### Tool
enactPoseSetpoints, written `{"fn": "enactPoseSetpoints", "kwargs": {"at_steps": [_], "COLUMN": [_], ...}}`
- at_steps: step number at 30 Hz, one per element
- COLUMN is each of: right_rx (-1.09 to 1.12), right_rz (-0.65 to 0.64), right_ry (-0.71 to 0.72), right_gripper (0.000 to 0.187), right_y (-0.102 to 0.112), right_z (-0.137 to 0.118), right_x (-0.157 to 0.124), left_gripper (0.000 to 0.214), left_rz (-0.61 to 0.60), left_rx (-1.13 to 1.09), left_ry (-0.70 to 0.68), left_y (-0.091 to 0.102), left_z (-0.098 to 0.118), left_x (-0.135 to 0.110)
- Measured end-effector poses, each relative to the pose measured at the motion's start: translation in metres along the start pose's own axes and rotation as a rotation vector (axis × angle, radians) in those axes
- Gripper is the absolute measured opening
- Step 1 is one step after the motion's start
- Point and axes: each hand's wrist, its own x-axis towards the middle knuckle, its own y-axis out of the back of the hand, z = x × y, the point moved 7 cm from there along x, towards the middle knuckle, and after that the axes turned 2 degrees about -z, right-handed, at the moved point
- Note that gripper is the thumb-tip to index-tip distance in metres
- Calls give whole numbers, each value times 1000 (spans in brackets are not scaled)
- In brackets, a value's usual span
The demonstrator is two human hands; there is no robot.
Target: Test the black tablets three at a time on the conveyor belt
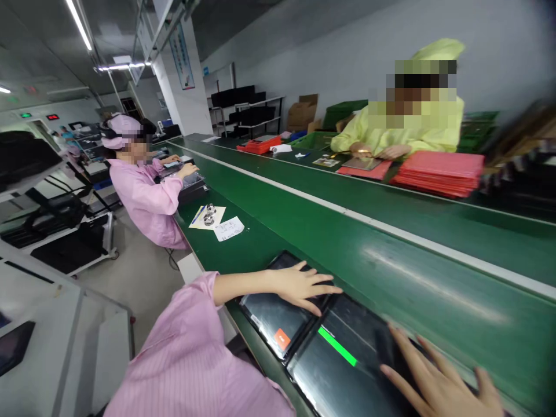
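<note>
Two black tablets lie side by side on the near edge of the green bench. My left hand [302, 285] rests flat, fingers spread, on the far edge of the left tablet [269, 318], which carries a small orange sticker [282, 338]. My right hand [438, 379] lies with fingers stretched out on the right tablet [343, 370], beside a green strip [337, 346] on its glossy face. Neither hand holds anything.
A green conveyor belt [391, 260] runs past with a white stripe. A person in pink [145, 194] works further along the bench, near papers and metal rings [209, 214]. Across it a person in yellow [403, 130] sits by stacked red trays [438, 171]. Racks stand at left.
</note>
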Motion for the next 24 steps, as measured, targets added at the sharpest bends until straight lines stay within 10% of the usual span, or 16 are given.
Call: {"fn": "enactPoseSetpoints", "kwargs": {"at_steps": [10, 16, 24], "right_rx": [-1, 30, -36], "right_rz": [-358, -359, -353], "right_ry": [-57, -131, -261], "right_gripper": [57, 60, 56], "right_y": [30, 54, 74], "right_z": [-42, -21, 27], "right_x": [42, -20, -88], "left_gripper": [67, 63, 35], "left_rz": [-14, -78, 131], "left_rx": [-56, -205, -104], "left_ry": [17, -104, 106], "left_y": [21, 12, 18], "left_z": [-17, -9, -40], "left_x": [9, -33, -61]}}
